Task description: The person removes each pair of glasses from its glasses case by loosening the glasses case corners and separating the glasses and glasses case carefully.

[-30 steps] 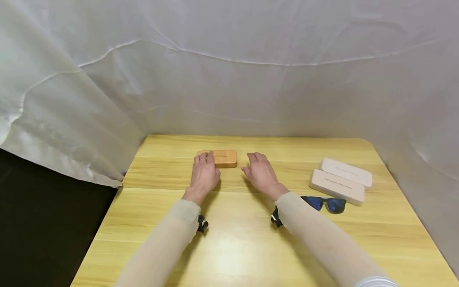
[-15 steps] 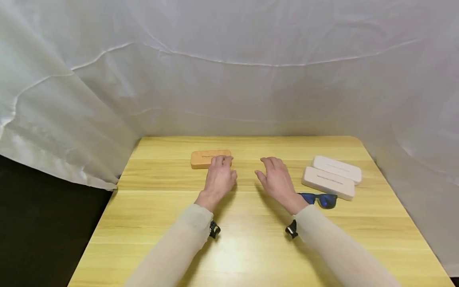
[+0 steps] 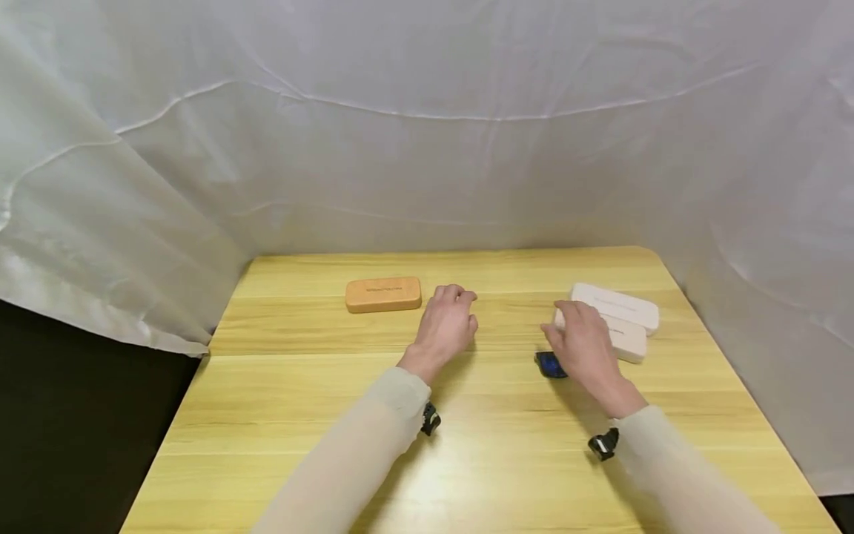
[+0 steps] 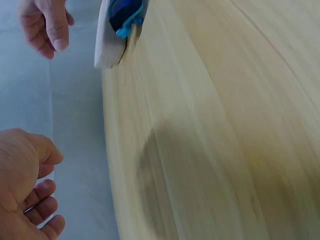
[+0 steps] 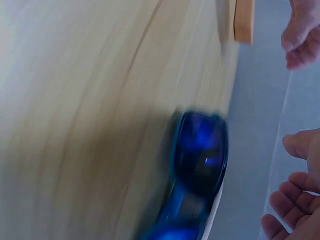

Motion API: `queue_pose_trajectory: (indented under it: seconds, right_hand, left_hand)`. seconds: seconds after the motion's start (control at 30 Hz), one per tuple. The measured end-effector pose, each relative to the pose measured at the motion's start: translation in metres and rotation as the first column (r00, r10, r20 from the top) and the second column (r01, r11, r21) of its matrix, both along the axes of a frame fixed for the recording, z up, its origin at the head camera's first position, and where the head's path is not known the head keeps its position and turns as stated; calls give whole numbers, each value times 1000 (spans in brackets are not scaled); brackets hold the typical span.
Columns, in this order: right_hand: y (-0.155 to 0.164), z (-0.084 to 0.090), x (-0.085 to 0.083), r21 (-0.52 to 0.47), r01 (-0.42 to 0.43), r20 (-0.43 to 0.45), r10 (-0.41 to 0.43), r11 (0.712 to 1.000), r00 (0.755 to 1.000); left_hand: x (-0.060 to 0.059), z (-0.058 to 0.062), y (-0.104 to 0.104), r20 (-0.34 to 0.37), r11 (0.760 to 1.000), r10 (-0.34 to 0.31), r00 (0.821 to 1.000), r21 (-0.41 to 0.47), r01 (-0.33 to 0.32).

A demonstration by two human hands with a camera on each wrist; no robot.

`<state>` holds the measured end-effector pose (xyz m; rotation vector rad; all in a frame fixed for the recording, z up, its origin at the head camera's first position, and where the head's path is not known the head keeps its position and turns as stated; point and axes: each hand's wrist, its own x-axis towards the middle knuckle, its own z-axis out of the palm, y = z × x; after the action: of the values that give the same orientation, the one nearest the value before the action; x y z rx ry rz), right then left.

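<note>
Both cases closed: orange case (image 3: 383, 294), white cases (image 3: 617, 305). Right hand (image 3: 583, 348) over sunglasses (image 3: 549, 364), left hand (image 3: 445, 326) idle, grips loose.

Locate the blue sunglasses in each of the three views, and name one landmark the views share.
Head: the blue sunglasses lie right of centre on the table, mostly hidden under the right hand.
Left wrist: top edge, left of centre, in front of a white case.
Right wrist: lower centre, blurred.
Shared landmark: the yellow wooden table.
</note>
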<state>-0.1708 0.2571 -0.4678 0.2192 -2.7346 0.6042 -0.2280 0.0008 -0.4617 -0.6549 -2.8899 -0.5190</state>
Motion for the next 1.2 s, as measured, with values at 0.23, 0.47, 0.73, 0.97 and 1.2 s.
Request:
queue_pose_trajectory:
  seconds: [0.23,0.47,0.73,0.97,1.2]
  right_hand:
    - [45,-1,16,29,142,0,-142,989,990]
    - [74,-8,28,115,282,51,-289,953,956]
    - [82,-12,30,107,369,255,-384,923,887]
    - [70,-16,25,86,374,348,-379,924,857]
    - [54,-16,18,71,364,350,-365,929,863]
  left_hand:
    - [-3,-4,27,40,998,-56,998,-22,57]
    - [2,-9,48,95,991,-120,988,-47,125]
    - [4,-18,67,185,982,-183,965,-11,189]
    - [4,-19,77,275,978,-200,940,3,207]
    - [5,-24,77,318,970,-229,920,-4,243]
